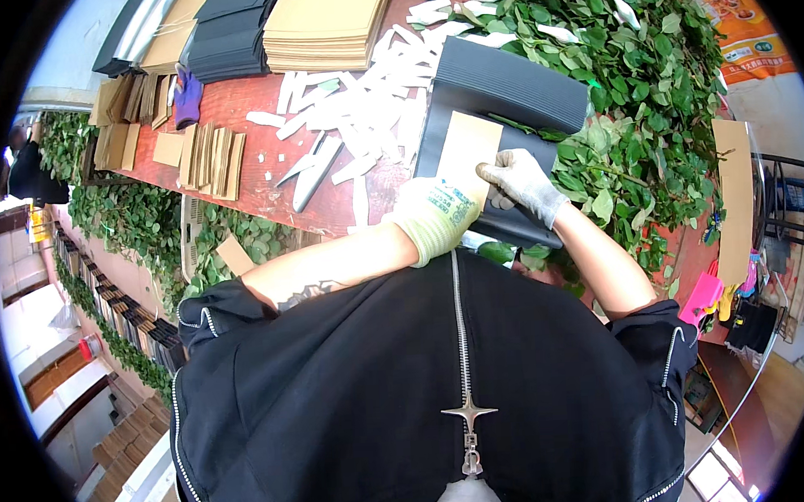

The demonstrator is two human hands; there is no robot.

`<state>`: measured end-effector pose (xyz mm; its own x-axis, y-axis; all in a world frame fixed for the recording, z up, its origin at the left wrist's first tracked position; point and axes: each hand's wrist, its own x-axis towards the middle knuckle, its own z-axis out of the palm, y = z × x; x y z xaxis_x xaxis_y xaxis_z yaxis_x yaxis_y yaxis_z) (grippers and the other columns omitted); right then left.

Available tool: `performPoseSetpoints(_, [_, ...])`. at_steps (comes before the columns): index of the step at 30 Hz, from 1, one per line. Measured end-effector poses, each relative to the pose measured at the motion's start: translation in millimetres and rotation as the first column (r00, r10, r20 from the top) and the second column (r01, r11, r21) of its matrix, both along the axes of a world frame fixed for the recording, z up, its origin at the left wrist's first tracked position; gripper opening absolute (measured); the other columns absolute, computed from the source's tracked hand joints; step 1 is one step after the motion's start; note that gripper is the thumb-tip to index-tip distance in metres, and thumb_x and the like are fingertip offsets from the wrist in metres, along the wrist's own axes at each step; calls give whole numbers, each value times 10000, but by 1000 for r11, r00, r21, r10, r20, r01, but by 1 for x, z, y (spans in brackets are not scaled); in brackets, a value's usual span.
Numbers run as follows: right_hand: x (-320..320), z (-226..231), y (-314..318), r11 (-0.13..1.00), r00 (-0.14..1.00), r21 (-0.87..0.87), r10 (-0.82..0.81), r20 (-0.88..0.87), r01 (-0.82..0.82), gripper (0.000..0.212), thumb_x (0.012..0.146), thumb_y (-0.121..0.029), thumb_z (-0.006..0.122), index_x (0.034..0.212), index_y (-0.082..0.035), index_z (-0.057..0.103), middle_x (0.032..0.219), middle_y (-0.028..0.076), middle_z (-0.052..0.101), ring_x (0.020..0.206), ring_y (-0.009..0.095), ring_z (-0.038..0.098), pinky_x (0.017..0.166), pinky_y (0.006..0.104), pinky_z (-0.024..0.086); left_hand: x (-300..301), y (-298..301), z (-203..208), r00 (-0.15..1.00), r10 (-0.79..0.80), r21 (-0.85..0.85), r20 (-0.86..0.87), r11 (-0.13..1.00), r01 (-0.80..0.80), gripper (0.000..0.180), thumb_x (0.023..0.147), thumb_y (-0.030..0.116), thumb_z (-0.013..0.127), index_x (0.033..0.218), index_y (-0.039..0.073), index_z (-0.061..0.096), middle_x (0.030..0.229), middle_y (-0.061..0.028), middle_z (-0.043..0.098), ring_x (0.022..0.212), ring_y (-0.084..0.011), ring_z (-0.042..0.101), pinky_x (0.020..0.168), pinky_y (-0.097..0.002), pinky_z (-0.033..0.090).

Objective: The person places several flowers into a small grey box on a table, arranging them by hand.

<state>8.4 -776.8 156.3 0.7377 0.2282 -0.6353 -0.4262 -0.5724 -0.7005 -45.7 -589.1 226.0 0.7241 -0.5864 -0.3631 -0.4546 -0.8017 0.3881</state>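
In front of me lies black corrugated cardboard (507, 80), with a flat dark panel running from it toward my body. A tan cardboard piece (469, 147) rests on that panel. My left hand (441, 209), in a pale glove with a green cuff, is at the near left end of the tan piece; its fingertips are hidden. My right hand (523, 185), in a whitish glove, has curled fingers and its thumb against the tan piece's right edge. Green leafy stems show beside and under the black cardboard.
Cut white foam-like pieces (360, 118) and scissors (311, 172) lie left on the red table (235, 115). Stacked cardboard (325, 25) stands at the back left, near a purple glove (187, 97). Piled leafy stems (628, 89) cover the right side.
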Motion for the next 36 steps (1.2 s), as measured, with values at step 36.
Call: performPoseSetpoints(36, [258,8,-166,390,685,-921,670,287,4,196,851,-143,563,979,-116,709,1000,96,723,998,225,681,870,377,499,165,17,73,762,-411,-498,-500,857,135,388,908,229,714,1211,-9,669,961,-111,751,819,-126,702,740,-268,555])
